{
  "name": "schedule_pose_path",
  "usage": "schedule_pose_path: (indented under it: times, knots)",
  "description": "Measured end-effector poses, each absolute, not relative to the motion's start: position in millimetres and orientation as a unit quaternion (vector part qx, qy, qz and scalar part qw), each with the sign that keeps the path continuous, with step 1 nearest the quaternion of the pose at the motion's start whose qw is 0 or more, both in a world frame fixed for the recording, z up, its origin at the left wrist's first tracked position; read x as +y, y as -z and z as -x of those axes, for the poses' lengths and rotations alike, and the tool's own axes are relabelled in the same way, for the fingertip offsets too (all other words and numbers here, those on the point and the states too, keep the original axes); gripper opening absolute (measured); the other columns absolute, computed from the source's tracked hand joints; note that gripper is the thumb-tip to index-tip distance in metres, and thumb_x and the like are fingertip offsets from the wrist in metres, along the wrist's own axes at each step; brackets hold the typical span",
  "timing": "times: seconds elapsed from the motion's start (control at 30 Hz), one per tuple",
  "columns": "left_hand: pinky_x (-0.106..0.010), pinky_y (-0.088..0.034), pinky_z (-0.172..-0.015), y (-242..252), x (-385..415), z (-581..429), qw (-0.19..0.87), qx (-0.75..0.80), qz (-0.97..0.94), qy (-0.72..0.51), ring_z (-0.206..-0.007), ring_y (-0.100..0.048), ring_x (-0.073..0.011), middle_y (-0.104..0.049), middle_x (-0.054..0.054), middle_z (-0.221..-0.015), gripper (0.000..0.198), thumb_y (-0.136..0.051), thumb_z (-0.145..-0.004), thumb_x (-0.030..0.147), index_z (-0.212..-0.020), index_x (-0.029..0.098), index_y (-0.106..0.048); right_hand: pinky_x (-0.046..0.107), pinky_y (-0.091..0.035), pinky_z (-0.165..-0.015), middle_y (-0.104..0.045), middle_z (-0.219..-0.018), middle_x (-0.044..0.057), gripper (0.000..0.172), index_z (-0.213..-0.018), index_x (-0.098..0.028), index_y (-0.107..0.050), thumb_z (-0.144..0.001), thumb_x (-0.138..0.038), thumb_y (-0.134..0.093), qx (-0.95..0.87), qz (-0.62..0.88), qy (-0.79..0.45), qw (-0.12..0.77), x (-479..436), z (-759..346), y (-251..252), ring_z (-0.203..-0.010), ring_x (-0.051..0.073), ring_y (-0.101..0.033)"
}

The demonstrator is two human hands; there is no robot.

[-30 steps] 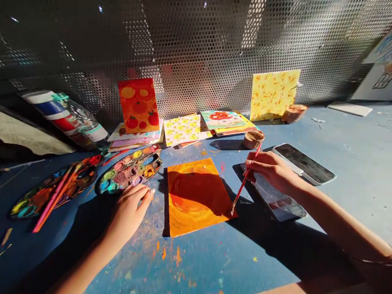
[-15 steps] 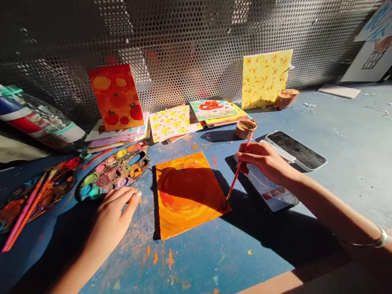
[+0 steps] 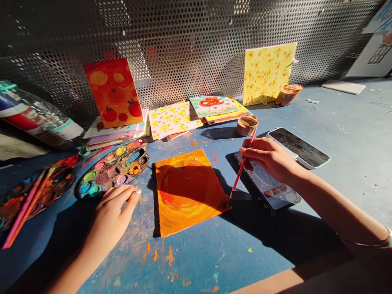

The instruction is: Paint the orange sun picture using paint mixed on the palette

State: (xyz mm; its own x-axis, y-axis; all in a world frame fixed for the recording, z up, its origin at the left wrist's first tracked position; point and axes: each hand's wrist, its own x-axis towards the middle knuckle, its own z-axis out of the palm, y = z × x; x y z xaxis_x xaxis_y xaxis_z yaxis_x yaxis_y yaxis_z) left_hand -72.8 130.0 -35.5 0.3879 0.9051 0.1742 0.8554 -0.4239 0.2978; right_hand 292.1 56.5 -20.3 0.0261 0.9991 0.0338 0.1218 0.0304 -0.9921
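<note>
Orange-painted card [image 3: 186, 192] lies flat and skewed on my feed, in the middle of a blue, paint-flecked tabletop [image 3: 196, 261], its glossy swirled strokes half in shadow. Working left to right: a clear plastic bottle [image 3: 36, 118] with blue, red and white stripes lies on its side by a perforated metal screen [image 3: 196, 32]. Below it sits a dark, paint-crusted palette [image 3: 39, 192] with a pink-handled brush [image 3: 21, 216] across it, then a second oval palette [image 3: 112, 169] with round wells of dried colour. The left hand [image 3: 112, 216] rests on the tabletop just beside that palette, fingers [image 3: 122, 196] loosely extended, holding nothing. Against the screen stand a tomato painting [image 3: 110, 92], propped on a stack of cards [image 3: 116, 136], and a yellow speckled card [image 3: 268, 73], with a mushroom card [image 3: 213, 106] lying between them. The right hand [image 3: 269, 157] is closed in a pencil grip on a thin red paintbrush [image 3: 243, 163], its tip at the orange card's right edge. Under that hand lies a dark-screened phone [image 3: 266, 183], with a second phone [image 3: 298, 147] beside it and a small round paint cup [image 3: 247, 124] just above.
</note>
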Motion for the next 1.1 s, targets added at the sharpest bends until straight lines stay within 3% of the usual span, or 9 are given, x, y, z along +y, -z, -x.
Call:
schedule_pose_path:
  times: [0.33, 0.5, 0.67, 1.1]
  knots:
    - [-0.033, -0.046, -0.077, 40.8, 132.3, 76.1, 0.062, 0.495, -0.848, -0.178, -0.080, -0.062, -0.0217, -0.068, -0.005, -0.082, 0.037, -0.033, -0.087, 0.047, -0.074, 0.023, -0.057, 0.023, -0.038, -0.051, -0.056, -0.060, -0.002, 0.026, -0.067, -0.016, -0.056, -0.083, -0.035, -0.065, -0.536, 0.524, -0.457, 0.478, 57.7, -296.4, 27.6, -0.053, 0.010, -0.051]
    - [-0.035, -0.047, -0.078, 40.3, 131.2, 76.2, 0.060, 0.494, -0.849, -0.179, -0.079, -0.062, -0.0221, -0.068, -0.006, -0.080, 0.037, -0.032, -0.087, 0.045, -0.072, 0.022, -0.057, 0.021, -0.037, -0.047, -0.055, -0.057, -0.004, 0.027, -0.065, -0.017, -0.057, -0.078, -0.037, -0.070, -0.488, 0.527, -0.441, 0.538, 57.4, -295.8, 27.1, -0.050, 0.009, -0.050]
    - [-0.033, -0.047, -0.078, 40.1, 129.7, 76.0, 0.063, 0.492, -0.849, -0.183, -0.079, -0.062, -0.0204, -0.068, -0.005, -0.080, 0.038, -0.032, -0.088, 0.045, -0.072, 0.022, -0.058, 0.021, -0.039, -0.051, -0.057, -0.059, -0.003, 0.027, -0.067, -0.017, -0.058, -0.083, -0.037, -0.067, -0.514, 0.537, -0.442, 0.502, 55.5, -296.1, 28.0, -0.054, 0.009, -0.052]
    - [-0.032, -0.047, -0.077, 43.2, 131.0, 78.4, 0.057, 0.490, -0.850, -0.184, -0.081, -0.062, -0.0212, -0.068, -0.006, -0.082, 0.038, -0.033, -0.088, 0.045, -0.072, 0.021, -0.058, 0.022, -0.037, -0.050, -0.055, -0.059, -0.004, 0.028, -0.066, -0.017, -0.056, -0.079, -0.038, -0.070, -0.499, 0.537, -0.427, 0.529, 56.4, -293.9, 27.5, -0.053, 0.009, -0.050]
